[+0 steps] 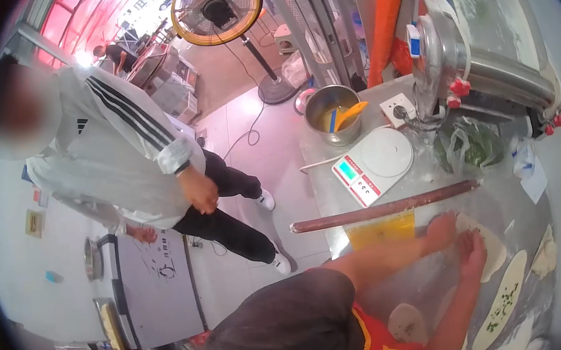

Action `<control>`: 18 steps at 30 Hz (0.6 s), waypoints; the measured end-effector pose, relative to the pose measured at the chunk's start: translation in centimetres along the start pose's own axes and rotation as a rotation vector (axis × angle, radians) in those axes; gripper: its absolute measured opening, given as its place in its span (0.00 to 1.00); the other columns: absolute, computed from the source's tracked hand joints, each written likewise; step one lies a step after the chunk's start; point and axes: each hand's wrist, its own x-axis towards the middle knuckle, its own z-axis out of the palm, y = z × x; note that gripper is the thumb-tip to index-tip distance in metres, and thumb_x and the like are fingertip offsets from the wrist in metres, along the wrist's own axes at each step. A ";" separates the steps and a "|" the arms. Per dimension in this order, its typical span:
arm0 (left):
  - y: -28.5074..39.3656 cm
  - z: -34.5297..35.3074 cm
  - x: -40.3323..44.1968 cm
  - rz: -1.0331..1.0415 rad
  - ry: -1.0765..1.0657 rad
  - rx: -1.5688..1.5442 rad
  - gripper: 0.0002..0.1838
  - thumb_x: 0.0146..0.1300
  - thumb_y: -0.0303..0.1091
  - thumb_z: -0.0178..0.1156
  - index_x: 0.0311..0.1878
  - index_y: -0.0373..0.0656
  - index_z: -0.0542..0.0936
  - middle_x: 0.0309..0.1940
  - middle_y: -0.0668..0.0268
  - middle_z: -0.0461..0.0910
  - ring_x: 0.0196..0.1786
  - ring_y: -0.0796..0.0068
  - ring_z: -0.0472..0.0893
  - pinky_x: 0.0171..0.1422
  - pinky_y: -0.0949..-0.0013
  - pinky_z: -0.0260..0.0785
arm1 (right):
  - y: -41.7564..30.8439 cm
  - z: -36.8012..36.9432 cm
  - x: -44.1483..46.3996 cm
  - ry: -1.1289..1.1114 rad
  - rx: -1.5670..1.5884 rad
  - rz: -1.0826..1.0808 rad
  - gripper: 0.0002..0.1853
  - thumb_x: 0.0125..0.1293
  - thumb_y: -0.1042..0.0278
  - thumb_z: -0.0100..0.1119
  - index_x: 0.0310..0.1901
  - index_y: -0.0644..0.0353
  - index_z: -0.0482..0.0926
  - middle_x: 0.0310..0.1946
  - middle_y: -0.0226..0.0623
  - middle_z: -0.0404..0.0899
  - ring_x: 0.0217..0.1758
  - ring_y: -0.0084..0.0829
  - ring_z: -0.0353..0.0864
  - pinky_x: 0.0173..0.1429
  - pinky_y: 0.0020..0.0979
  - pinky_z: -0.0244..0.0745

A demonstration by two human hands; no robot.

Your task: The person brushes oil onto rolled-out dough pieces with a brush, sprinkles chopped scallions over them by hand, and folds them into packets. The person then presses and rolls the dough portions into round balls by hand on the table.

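Note:
My left hand (443, 227) is at the near edge of a flat piece of dough (493, 248) on the metal table; its fingers are blurred. Just below it in the view, my right hand (472, 252) has its fingers curled at the same dough, over some dark specks. A long oval of dough (504, 302) with chopped green bits lies beside my right forearm. Another dough piece (407, 323) rests between my forearms, and a torn lump (544, 254) lies farther right. A reddish rolling pin (386, 206) stretches across the table beyond my left hand.
Around the table (327, 197) are a white scale (378, 158), a metal pot (334, 116) with an orange utensil, a bag of greens (470, 145) and a steel machine (442, 55). Another person (112, 138) in white stands at left, near a fan (217, 11).

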 end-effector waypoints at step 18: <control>0.4 7.0 1.6 0.337 0.040 -0.055 0.12 0.62 0.36 0.51 0.38 0.40 0.80 0.41 0.52 0.80 0.44 0.53 0.79 0.51 0.56 0.71 | -3.2 -4.0 -0.2 0.004 -0.696 -0.260 0.20 0.67 0.64 0.52 0.56 0.69 0.72 0.50 0.41 0.76 0.52 0.31 0.75 0.56 0.32 0.69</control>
